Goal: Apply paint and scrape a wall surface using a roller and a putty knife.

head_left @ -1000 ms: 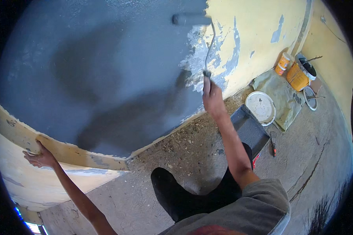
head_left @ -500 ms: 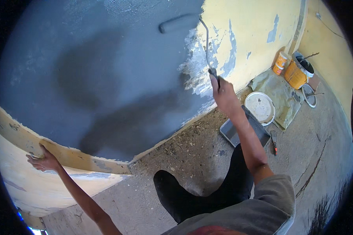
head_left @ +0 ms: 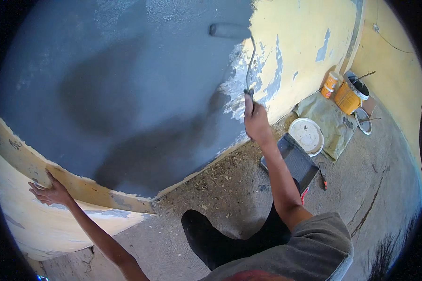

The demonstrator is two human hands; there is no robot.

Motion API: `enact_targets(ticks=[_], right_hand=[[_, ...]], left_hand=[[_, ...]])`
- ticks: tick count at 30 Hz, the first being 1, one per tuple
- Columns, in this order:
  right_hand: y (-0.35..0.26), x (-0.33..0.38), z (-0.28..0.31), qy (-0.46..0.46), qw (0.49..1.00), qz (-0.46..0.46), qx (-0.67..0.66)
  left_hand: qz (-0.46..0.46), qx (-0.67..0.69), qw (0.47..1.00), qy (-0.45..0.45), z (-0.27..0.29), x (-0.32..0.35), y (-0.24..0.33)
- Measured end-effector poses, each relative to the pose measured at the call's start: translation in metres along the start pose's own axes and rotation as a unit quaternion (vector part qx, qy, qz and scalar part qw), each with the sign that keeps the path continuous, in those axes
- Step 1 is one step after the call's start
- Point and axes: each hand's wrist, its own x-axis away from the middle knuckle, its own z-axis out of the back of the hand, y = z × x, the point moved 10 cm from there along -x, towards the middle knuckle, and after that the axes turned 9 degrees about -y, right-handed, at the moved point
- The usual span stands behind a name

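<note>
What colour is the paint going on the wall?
Grey. The head view shows the grey paint covering the yellow wall.

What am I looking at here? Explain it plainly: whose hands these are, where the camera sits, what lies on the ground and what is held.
There is no machine here, only a person at work. The camera is worn on the head and looks down, and its fisheye lens bends straight edges. Both arms come in from the lower edge.

The right hand grips the handle of a paint roller, which lies against the wall where grey paint meets yellow. The left hand rests flat, fingers spread, on the unpainted strip low on the wall.

On the ground, right of the arm, lie a dark paint tray, a white lid, a cloth and orange buckets.
</note>
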Motion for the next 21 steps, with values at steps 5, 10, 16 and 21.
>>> enact_targets(ticks=[5,10,16,21], right_hand=[[0.068,0.111,-0.070,-0.064,0.976,-0.208,-0.015],[0.065,0.122,-0.097,-0.109,0.956,-0.254,-0.097],[0.051,0.037,-0.035,-0.040,0.974,-0.193,-0.108],[0.037,0.096,-0.063,-0.054,0.988,-0.138,-0.052]], left_hand=[[0.034,0.001,0.999,-0.016,-0.005,0.001,-0.011],[0.024,0.000,0.999,-0.022,-0.010,0.002,-0.012],[0.057,0.005,0.998,-0.040,-0.011,0.005,-0.013],[0.065,0.001,0.997,-0.039,-0.011,0.004,-0.014]])
